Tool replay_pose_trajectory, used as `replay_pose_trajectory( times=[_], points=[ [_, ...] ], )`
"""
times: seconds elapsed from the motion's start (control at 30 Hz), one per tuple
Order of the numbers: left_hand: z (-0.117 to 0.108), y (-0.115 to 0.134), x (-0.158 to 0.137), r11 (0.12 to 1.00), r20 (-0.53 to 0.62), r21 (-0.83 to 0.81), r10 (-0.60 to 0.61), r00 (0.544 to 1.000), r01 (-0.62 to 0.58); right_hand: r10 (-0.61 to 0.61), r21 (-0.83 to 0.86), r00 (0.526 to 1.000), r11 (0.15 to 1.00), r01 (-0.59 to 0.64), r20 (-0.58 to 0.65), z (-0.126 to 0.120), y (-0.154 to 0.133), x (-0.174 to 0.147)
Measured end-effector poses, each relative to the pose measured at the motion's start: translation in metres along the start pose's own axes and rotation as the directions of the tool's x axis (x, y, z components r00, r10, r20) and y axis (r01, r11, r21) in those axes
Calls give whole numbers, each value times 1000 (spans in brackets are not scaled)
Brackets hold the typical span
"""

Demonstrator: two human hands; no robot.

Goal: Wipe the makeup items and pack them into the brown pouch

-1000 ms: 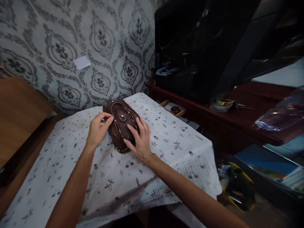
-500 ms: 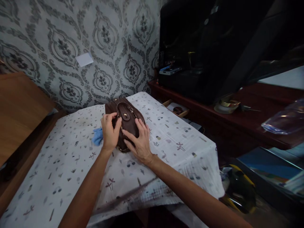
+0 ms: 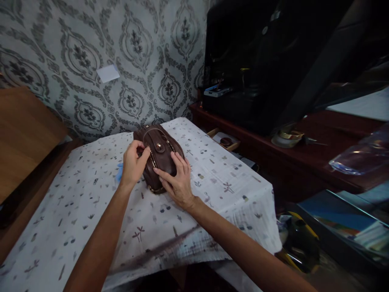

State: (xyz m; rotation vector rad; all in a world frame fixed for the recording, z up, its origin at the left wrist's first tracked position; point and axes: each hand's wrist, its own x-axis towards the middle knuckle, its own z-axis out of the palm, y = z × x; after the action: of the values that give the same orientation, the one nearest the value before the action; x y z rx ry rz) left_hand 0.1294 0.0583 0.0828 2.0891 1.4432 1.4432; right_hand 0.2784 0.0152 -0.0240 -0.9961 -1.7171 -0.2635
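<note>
A dark brown leather handbag (image 3: pixel 162 160) lies on the patterned white cloth, with a gold clasp, a handle strap and gold-toothed zippers. My left hand (image 3: pixel 133 162) is at its left side, thumb and fingers pinched at the upper end of the left zipper (image 3: pixel 152 159); the fingertips partly hide what is between them. Across the near right part of the bag rests my right hand (image 3: pixel 179 180), fingers spread and thumb stretched toward that zipper. A blue cloth-like piece (image 3: pixel 119 172) shows partly behind my left wrist.
A white cloth (image 3: pixel 91 202) with small prints covers the table. To the right stand a dark red cabinet (image 3: pixel 319 150) with an open drawer (image 3: pixel 234 146), a roll of tape (image 3: pixel 287 138) and a large black screen-like object (image 3: pixel 243 52). A brown wooden panel (image 3: pixel 27 138) is at left.
My left hand has shifted a little left and away from the bag's middle, so more of the gold zipper shows. My right hand stays on the bag. The view has shifted slightly.
</note>
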Motion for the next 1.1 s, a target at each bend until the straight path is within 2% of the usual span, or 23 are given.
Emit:
replay_pose_trajectory(
  times=[0.13,0.27,0.53,0.6,0.8,0.87,1.0,1.1],
  points=[
    [-5,5,-2,990,-47,116,84,995,-78,9,2,1000,1000,-9,26,-1,1,-1],
    [-7,6,-11,973,-69,156,183,981,-171,13,-6,1000,1000,-13,23,-1,1,0],
    [-10,5,-36,869,-18,215,460,888,-446,-1,-30,1000,1000,0,-13,0,1,1],
    [-9,4,-39,852,-17,220,490,872,-475,7,-26,1000,1000,-7,-3,0,2,1],
    [-1,-3,-61,838,-68,296,497,865,-459,43,111,997,993,-36,-58,-8,4,7],
    [3,-6,-72,786,-10,351,547,837,-509,74,149,993,987,-61,-89,-10,5,11],
    [10,-12,-89,618,145,477,647,749,-625,164,202,966,972,-123,-198,-9,9,26],
    [15,-17,-94,569,165,526,661,732,-632,222,236,946,957,-166,-236,-11,12,41]
  ],
)
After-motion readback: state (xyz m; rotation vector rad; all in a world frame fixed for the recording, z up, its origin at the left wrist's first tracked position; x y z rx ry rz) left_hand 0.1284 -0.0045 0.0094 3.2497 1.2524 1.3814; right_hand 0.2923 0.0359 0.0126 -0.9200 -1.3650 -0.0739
